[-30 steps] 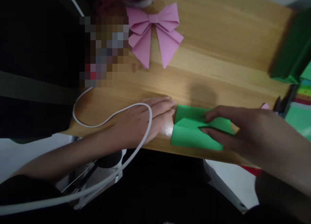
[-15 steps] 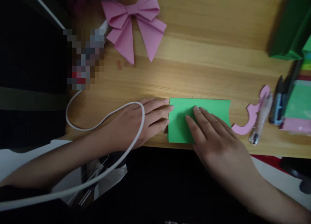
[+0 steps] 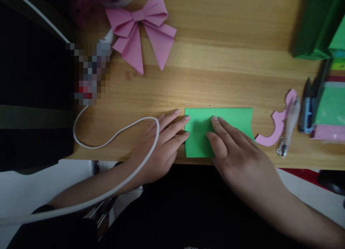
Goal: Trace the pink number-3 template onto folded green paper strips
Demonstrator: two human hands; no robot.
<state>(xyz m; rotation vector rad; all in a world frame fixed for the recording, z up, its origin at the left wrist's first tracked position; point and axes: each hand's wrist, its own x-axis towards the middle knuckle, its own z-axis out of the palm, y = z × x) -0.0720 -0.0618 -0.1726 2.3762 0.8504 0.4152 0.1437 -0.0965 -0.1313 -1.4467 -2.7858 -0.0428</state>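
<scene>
A folded green sheet of paper (image 3: 231, 121) lies flat near the front edge of the wooden table (image 3: 229, 62). My right hand (image 3: 237, 152) lies on it with its fingers stretched flat, pressing the paper down. My left hand (image 3: 161, 144) rests on the table just left of the sheet, fingers spread, its fingertips touching the paper's left edge. Neither hand holds anything.
A pink paper bow (image 3: 142, 29) lies at the back left. A white cable (image 3: 113, 137) loops over my left wrist. To the right lie a pink paper cutout (image 3: 277, 128), a pen (image 3: 288, 130), scissors (image 3: 307, 108), stacked coloured paper (image 3: 330, 112) and a dark green box (image 3: 315, 26).
The green paper, partly unfolded a second ago, now lies pressed flat. My right hand has moved left onto its middle. The view has shifted right, showing the cutout and pen.
</scene>
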